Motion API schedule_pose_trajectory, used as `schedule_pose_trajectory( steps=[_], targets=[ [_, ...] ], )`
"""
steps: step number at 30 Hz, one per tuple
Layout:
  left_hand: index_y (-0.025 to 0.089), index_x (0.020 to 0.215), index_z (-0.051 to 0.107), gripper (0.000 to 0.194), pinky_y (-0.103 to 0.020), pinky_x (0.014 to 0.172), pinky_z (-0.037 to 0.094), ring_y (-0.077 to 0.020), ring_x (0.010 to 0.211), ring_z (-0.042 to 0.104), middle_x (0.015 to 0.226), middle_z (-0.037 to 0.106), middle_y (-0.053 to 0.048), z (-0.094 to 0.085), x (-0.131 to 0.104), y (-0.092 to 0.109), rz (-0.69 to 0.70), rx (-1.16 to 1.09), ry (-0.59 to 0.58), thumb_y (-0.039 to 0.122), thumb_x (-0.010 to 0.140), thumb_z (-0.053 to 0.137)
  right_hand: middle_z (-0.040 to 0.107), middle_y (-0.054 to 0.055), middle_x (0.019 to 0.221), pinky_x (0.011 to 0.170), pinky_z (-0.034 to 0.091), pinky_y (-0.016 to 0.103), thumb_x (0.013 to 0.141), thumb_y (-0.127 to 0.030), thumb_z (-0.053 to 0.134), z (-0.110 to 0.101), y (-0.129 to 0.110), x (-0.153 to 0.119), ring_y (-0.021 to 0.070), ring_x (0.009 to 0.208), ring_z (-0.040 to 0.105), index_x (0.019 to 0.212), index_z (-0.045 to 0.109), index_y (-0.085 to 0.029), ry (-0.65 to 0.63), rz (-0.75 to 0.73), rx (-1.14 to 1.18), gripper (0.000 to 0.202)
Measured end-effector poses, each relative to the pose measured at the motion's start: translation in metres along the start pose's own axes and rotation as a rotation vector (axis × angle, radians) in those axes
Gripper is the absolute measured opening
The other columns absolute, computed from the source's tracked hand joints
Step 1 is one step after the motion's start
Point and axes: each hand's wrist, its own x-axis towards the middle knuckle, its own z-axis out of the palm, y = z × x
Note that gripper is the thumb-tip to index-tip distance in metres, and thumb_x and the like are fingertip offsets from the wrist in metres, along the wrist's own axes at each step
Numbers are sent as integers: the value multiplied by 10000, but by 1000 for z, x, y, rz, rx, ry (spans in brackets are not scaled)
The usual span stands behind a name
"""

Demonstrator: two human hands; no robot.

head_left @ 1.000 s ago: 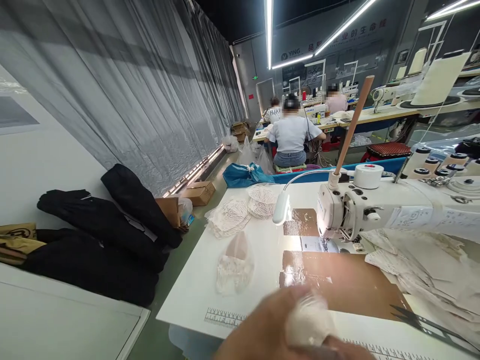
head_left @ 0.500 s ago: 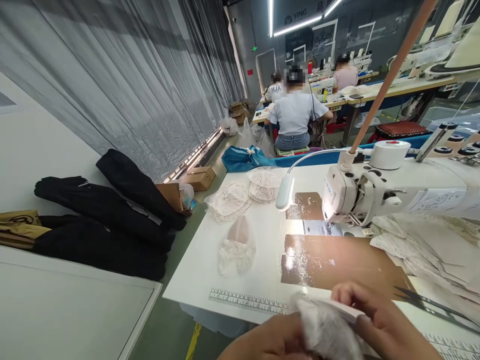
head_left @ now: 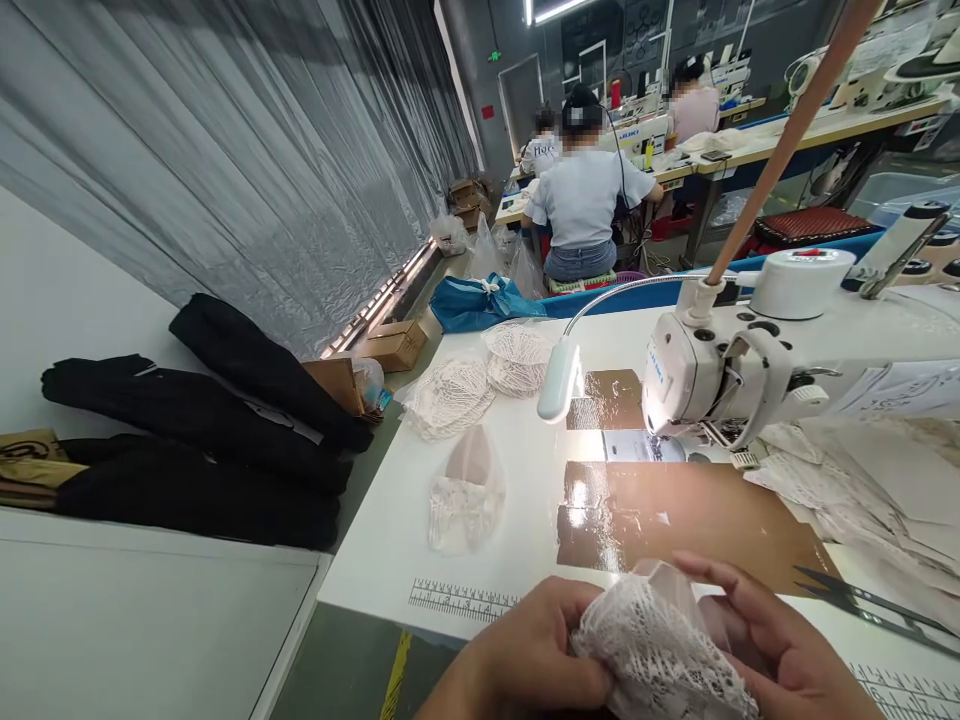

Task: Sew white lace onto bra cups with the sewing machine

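Note:
Near the front edge of the white table, a bunched white lace piece (head_left: 660, 640) is held between both hands. My left hand (head_left: 536, 640) pinches its left side with thumb and fingers. On the right, my right hand (head_left: 780, 640) grips a sheer part of the same piece, its index finger stretched over the top. A sheer and lace cup-shaped piece (head_left: 466, 490) lies flat on the table to the left. Behind it are two piles of lace pieces (head_left: 450, 395). The sewing machine head (head_left: 675, 375) stands beyond my hands.
Black scissors (head_left: 862, 605) lie right of my right hand, near stacked lace fabric (head_left: 840, 480). Brown tape (head_left: 675, 510) covers part of the table (head_left: 375, 560). A lamp (head_left: 559, 380) hangs left of the machine. Several people sit at machines farther back.
The lace piece has been turned and spread, so its patterned side shows more. My left hand has come up and shows more fully. The view has shifted slightly.

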Motion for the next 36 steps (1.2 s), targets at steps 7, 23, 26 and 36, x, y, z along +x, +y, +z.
schedule_pose_trajectory(
  steps=[7,23,26,36],
  targets=[
    [91,875,616,342,-236,660,378,-131,688,464,753,510,-33,3,6,-2,57,39,135,381,727,718,600,3,691,600,456,259,815,-598,576,0,-20,11,175,637,549,800,651,-247,-5,-90,-249,359],
    [168,1286,462,664,-299,836,433,-208,953,600,1092,604,-94,0,8,-21,145,-125,242,281,710,771,598,6,692,626,419,268,808,-505,642,-5,-28,21,171,658,536,634,639,-213,0,-180,-220,340],
    [118,1250,535,661,-359,826,471,-281,967,633,1056,638,-138,8,13,-23,107,-352,121,351,674,760,602,10,680,625,436,275,785,-500,664,-2,-30,25,180,661,540,617,655,-214,32,-190,-165,333],
    [123,701,654,287,-280,601,441,-167,603,577,632,589,-47,20,29,-37,139,-351,233,245,527,848,590,8,600,572,470,290,713,-525,730,7,-20,30,163,573,533,599,635,-206,123,-98,138,352]
  ],
)
